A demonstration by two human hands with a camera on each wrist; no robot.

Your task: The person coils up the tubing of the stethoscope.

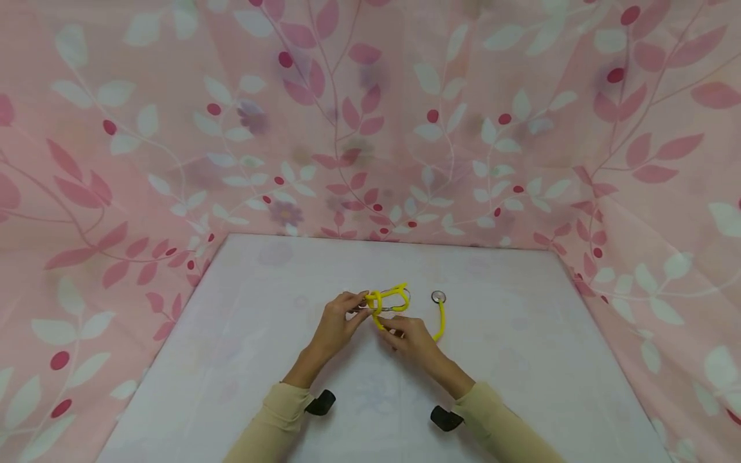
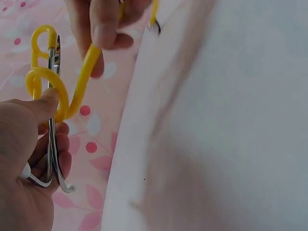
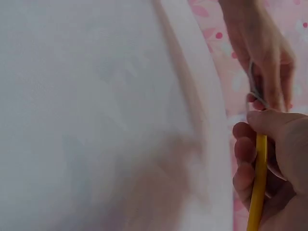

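Observation:
A stethoscope with yellow tubing (image 1: 402, 302) is held up between both hands over the white table. In the left wrist view, my left hand (image 2: 29, 149) grips its metal ear tubes (image 2: 51, 130), thumb pressed near a loop of yellow tube wound around them. My right hand (image 1: 408, 337) pinches the yellow tube (image 3: 260, 178) a short way from the loop; in the right wrist view the tube runs down through the curled fingers. Beyond the right hand, the tube curves up to the round chest piece (image 1: 439, 297), which is at the right. One white ear tip (image 2: 25, 170) shows by the left palm.
The white table (image 1: 260, 276) spreads around the hands. Pink leaf-patterned cloth (image 1: 370, 128) hangs behind it and at both sides. Black wrist straps (image 1: 321, 403) stick out below both sleeves.

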